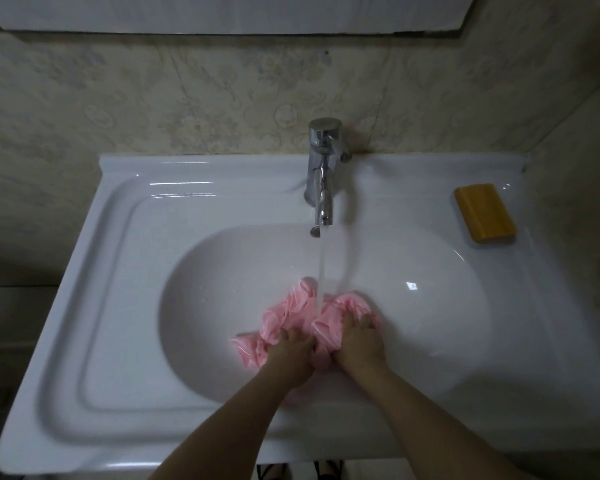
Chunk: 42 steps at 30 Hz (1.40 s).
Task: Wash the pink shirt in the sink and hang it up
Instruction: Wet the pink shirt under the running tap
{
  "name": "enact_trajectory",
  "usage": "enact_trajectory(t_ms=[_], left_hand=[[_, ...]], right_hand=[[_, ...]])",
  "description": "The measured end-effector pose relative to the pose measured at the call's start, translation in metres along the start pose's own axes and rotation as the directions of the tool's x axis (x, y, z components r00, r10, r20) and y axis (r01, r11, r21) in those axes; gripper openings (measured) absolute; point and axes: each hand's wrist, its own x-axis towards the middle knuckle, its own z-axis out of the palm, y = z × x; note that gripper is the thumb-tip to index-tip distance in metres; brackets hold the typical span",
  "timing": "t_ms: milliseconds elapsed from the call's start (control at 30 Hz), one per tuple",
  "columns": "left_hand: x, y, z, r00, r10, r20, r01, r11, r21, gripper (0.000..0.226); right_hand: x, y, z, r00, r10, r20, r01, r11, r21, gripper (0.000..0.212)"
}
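The pink shirt (288, 313) lies bunched up in the bowl of the white sink (222, 271), near its front. Water runs from the chrome tap (323, 174) straight down onto the cloth between my hands. My left hand (291, 351) grips the left part of the bundle, fingers curled into the fabric. My right hand (359, 344) grips the right part, fingers dug into the folds. The part of the shirt under both hands is hidden.
A yellow bar of soap (485, 212) lies on the sink's right ledge. A flat drain area (118, 271) takes up the sink's left side. A tiled wall (187, 98) stands behind, with a mirror edge (222, 29) above.
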Motion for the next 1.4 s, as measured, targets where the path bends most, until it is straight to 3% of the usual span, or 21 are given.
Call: enact_trajectory(t_ms=[1400], left_hand=[[-0.0037,0.0013,0.0001,1.000,-0.018,-0.021,0.017,1.000,-0.012,0.054]], right_hand=[[0.0008,0.0014,0.0015,1.000,-0.020,-0.020,0.019,0.999,-0.046,0.075]])
